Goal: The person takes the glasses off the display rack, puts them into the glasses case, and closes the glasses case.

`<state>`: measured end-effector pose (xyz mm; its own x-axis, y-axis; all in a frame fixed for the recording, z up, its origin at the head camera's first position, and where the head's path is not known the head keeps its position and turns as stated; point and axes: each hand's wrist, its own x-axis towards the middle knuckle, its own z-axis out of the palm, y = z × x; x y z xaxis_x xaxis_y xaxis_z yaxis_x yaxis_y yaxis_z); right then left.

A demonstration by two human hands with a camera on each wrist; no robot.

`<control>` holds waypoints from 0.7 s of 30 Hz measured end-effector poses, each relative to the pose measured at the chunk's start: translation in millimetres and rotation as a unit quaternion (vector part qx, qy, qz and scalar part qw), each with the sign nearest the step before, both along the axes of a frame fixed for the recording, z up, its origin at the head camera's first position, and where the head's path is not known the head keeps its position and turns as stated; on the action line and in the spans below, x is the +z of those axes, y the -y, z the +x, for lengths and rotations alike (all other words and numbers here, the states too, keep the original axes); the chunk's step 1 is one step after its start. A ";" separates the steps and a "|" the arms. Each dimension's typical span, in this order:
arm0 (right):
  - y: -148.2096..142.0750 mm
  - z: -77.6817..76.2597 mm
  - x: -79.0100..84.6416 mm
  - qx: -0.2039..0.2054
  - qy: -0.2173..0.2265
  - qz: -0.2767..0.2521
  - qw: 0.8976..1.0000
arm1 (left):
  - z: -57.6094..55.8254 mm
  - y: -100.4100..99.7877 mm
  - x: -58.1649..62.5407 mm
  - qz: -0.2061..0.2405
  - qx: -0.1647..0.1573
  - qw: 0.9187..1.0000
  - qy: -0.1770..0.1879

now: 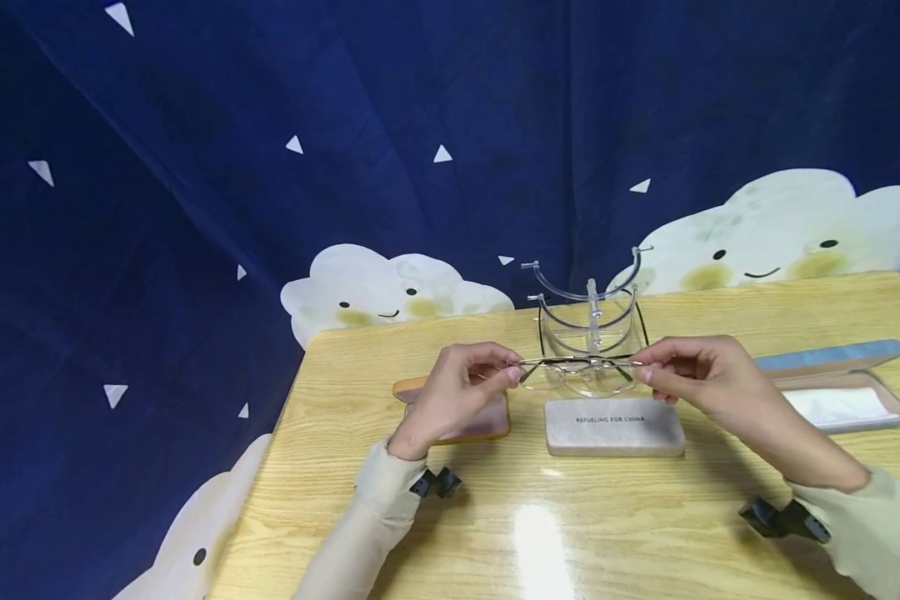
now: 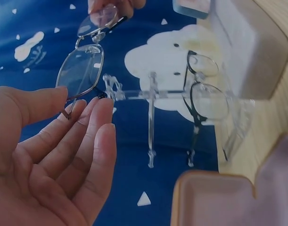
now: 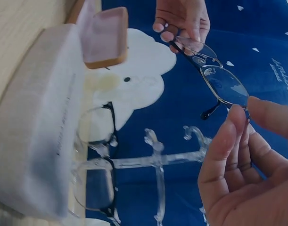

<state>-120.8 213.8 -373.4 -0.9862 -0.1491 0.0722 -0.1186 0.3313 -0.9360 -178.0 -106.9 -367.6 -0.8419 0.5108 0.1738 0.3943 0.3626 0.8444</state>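
Observation:
A pair of thin metal-framed glasses (image 2: 80, 70) is held between both hands, above and behind a grey case in the head view. My left hand (image 1: 468, 387) pinches the frame at its left end between thumb and fingers. At the other end, the thumb and fingertips of my right hand (image 1: 701, 375) grip it near the hinge. The dark temple tips show folded in behind the lenses. Beyond the glasses stands a clear plastic display rack (image 1: 592, 312) with curved arms. Black-rimmed glasses (image 3: 113, 176) sit on one of its lower tiers, and its top arm is bare.
The closed grey glasses case (image 1: 615, 429) lies on the wooden table (image 1: 465, 517) in front of the rack. An open orange case (image 1: 495, 425) is partly behind my left hand. To the right, an open blue case (image 1: 832, 358) contains a white cloth (image 1: 840, 407).

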 end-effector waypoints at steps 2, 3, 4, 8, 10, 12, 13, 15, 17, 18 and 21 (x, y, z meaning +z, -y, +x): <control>4.4 -0.7 -2.4 0.009 0.003 0.002 1.000 | -0.1 5.0 -3.1 -0.005 0.007 1.000 0.001; 7.1 -0.9 -3.6 0.013 0.004 0.005 1.000 | 0.0 7.5 -4.5 -0.006 0.008 1.000 0.002; 10.1 -1.3 -5.0 0.016 0.004 0.008 1.000 | 0.0 10.1 -6.2 -0.009 0.010 1.000 0.004; 23.3 -4.7 -12.0 0.036 -0.001 0.012 0.999 | 1.6 22.3 -12.2 -0.017 0.022 0.999 0.018; 30.2 -6.9 -15.6 0.044 -0.002 0.010 0.999 | 2.5 28.9 -15.4 -0.020 0.028 0.999 0.026; 36.6 -9.3 -18.8 0.050 -0.005 0.008 0.999 | 3.4 35.3 -18.3 -0.022 0.031 0.999 0.034; 39.6 -10.5 -20.7 0.052 -0.008 0.008 0.999 | 3.4 38.2 -20.5 -0.025 0.032 0.998 0.038; 45.7 -12.7 -23.5 0.053 -0.015 0.013 0.998 | 4.1 44.3 -24.0 -0.029 0.035 0.998 0.044; 52.0 -15.4 -26.1 0.053 -0.027 0.028 0.998 | 4.7 50.7 -27.9 -0.034 0.040 0.997 0.049; 55.5 -16.6 -27.4 0.053 -0.033 0.035 0.997 | 5.0 54.2 -30.2 -0.036 0.043 0.997 0.051; 66.6 -19.5 -32.0 0.055 -0.042 0.055 0.996 | 6.8 65.2 -36.0 -0.041 0.051 0.996 0.066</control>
<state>-140.3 147.2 -405.4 -0.9546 -0.2674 0.1311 -0.2362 0.4115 -0.8803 -171.2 -172.1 -403.6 -0.9032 0.4287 0.0196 0.2390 0.4646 0.8527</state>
